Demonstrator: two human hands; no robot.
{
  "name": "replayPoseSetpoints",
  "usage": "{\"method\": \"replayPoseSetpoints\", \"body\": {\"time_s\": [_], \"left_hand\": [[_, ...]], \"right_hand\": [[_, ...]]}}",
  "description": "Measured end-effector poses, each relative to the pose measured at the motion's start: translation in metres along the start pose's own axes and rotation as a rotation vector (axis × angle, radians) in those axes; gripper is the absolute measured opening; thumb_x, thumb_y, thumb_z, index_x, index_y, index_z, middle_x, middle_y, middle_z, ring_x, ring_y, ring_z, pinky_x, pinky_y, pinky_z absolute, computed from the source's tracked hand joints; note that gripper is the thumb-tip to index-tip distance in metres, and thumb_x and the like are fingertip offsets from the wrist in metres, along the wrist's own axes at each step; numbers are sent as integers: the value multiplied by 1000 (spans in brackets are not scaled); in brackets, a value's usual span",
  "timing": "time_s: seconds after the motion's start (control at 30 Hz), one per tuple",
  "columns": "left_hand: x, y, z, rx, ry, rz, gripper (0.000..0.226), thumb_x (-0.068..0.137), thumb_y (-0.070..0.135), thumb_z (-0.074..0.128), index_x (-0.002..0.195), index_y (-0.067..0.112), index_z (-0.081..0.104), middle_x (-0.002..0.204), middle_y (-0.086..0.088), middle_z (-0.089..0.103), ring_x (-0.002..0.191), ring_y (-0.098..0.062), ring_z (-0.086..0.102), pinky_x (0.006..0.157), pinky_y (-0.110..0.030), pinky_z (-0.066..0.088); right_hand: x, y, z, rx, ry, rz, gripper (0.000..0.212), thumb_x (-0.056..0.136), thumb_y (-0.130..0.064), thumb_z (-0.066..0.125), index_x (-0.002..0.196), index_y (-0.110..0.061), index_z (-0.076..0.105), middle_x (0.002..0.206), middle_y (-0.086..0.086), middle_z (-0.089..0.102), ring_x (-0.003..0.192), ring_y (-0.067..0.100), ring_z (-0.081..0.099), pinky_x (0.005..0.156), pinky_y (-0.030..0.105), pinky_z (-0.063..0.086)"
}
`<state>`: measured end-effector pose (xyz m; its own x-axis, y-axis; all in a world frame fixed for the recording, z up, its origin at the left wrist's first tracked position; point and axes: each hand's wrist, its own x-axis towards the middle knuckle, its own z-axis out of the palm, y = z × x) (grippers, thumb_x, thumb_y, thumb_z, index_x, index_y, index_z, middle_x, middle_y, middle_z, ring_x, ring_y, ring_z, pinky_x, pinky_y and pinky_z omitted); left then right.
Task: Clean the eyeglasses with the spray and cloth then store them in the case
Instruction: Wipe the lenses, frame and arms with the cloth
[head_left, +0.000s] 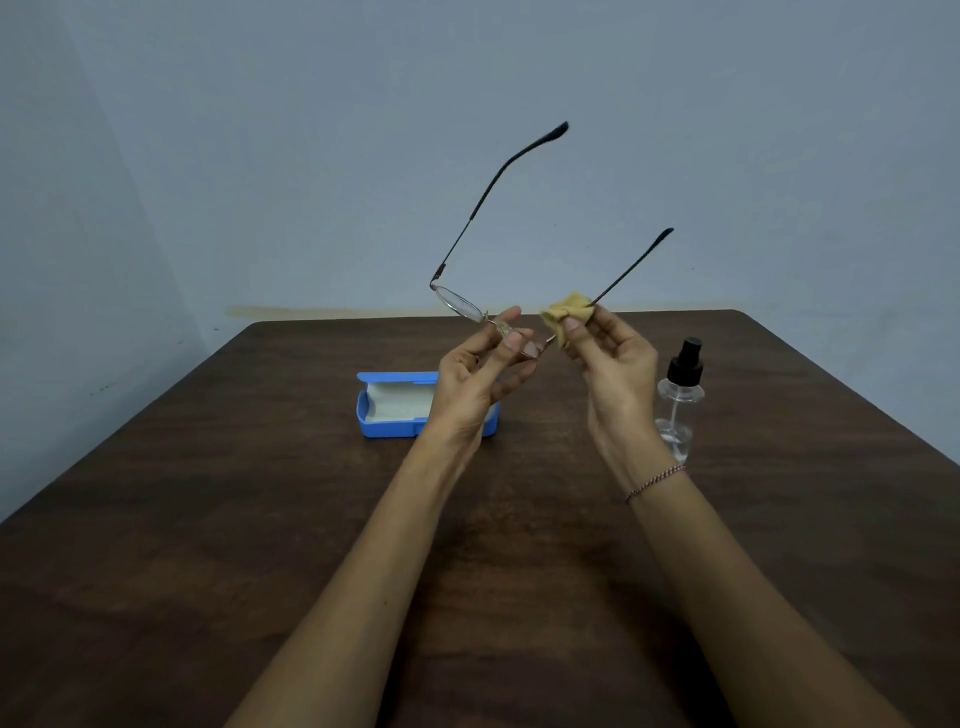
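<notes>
I hold thin metal-framed eyeglasses (460, 303) up above the table, their dark temples unfolded and pointing up and away. My left hand (480, 371) pinches the frame at the bridge between thumb and fingers. My right hand (610, 364) pinches a small tan cloth (563, 314) folded over the right lens, which the cloth hides. An open blue case (387, 410) with a pale lining lies on the table behind my left hand, partly hidden by it. A clear spray bottle (680, 400) with a black pump top stands upright just right of my right wrist.
Everything sits on a dark brown wooden table (208, 519) whose far edge meets a pale blue-grey wall (311, 156). A thin bracelet circles my right wrist.
</notes>
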<state>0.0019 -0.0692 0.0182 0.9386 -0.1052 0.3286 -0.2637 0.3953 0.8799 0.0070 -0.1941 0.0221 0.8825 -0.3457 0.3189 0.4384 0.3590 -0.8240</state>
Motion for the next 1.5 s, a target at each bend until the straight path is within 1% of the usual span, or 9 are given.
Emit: {"method": "replayPoseSetpoints", "body": {"time_s": [0.2,0.3,0.5,0.67,0.97,1.13,1.2,1.37,1.5], "left_hand": [[2,-1,-2,-74,-19,1,27,89,9,54,116,13,60,107,-6,67,100,-15,65,85,-27,55],[4,-2,-4,-77,0,8,24,91,9,52,113,12,61,96,0,71,93,-12,67,84,-27,55],[6,0,-5,-138,19,6,28,83,15,58,111,13,62,90,-3,65,87,-14,64,83,-29,56],[8,-1,-9,-136,49,-15,23,91,11,53,111,14,63,85,0,70,89,-13,67,86,-29,55],[10,5,-14,-84,155,-83,15,90,20,59,104,17,64,83,-8,60,81,-19,61,79,-30,57],[10,4,-17,-23,162,-128,22,88,19,62,109,13,64,81,-7,62,81,-18,62,76,-29,58],[11,6,-20,9,171,-136,25,88,20,62,111,9,62,79,-7,61,78,-18,62,72,-27,59],[15,16,-32,92,273,-139,25,89,26,62,75,5,61,70,-10,57,72,-19,60,63,-25,59],[15,16,-33,125,271,-139,20,88,27,62,80,9,65,71,-9,58,73,-19,60,64,-25,59]], "right_hand": [[-4,10,5,-51,-24,-10,24,82,0,67,106,0,64,95,8,69,91,17,66,82,26,54],[-7,16,7,-99,-42,18,26,81,-1,68,106,1,64,95,11,69,92,20,66,83,30,54],[4,2,-4,11,71,-84,28,82,0,67,110,2,63,89,0,69,82,4,66,75,19,54],[-8,22,6,-84,-59,71,25,81,-3,69,105,-5,65,95,6,69,94,18,64,86,31,53],[4,15,-6,54,21,46,20,83,-2,66,103,-3,64,89,3,67,84,10,63,76,20,53],[-5,33,-2,-11,-73,162,20,81,-5,68,101,-8,65,97,7,68,95,17,64,80,24,53],[-1,31,-3,4,-20,147,21,82,-4,68,102,-7,64,96,7,68,93,17,64,78,23,53],[11,17,-14,66,98,61,16,83,-2,66,96,-11,65,89,0,67,87,11,63,73,19,52],[5,30,-7,3,24,133,18,83,-4,67,99,-10,64,94,4,67,94,15,63,73,18,53]]}}
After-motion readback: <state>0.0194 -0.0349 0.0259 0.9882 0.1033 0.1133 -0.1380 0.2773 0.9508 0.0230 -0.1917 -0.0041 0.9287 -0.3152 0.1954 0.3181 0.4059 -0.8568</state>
